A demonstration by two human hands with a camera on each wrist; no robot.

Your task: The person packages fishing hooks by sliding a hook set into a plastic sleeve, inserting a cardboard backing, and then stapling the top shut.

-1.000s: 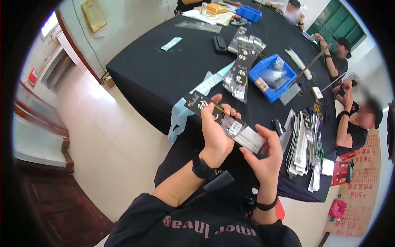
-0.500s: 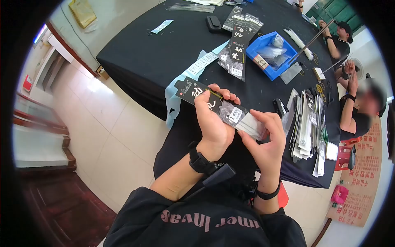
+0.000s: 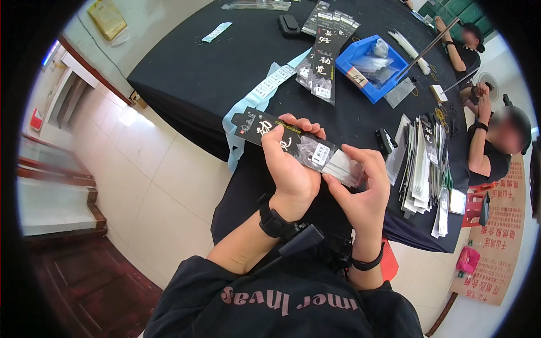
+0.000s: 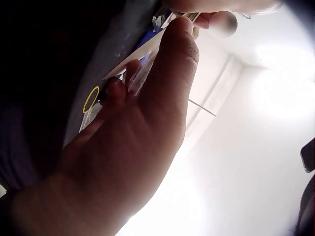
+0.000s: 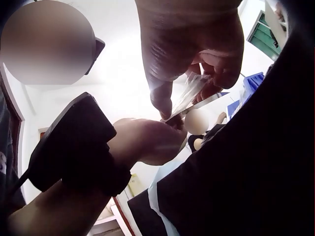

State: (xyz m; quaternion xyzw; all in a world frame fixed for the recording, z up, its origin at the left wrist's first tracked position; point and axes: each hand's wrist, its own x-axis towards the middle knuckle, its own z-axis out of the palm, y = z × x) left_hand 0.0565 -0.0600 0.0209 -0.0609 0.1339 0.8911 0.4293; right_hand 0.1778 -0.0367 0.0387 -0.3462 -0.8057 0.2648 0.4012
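Observation:
A long black card packet (image 3: pixel 260 128) with white lettering and a clear plastic sleeve is held slanted above the table's near edge. My left hand (image 3: pixel 293 174) grips its middle, thumb over the printed face and fingers curled round the far edge. A small white label (image 3: pixel 320 153) sits on the packet beyond those fingers. My right hand (image 3: pixel 366 183) holds the clear, whitish end (image 3: pixel 342 169) between thumb and fingers. In the right wrist view, the right hand (image 5: pixel 192 49) has the clear plastic (image 5: pixel 189 93) between thumb and fingers. The left wrist view shows mostly the back of the left thumb (image 4: pixel 172 69).
Similar black packets (image 3: pixel 324 62) lie on the black-covered table beside a blue bin (image 3: pixel 375 93) of plastic bags. A pile of packets (image 3: pixel 420 174), a stapler (image 3: pixel 385 142) and green-handled scissors (image 3: pixel 447 180) lie to the right. A light-blue label strip (image 3: pixel 265 93) hangs over the edge. Other people sit at the right.
The right thumb and fingers have closed in on the packet's clear end. The head view has shifted, so the table sits higher in it. The left hand keeps its grip.

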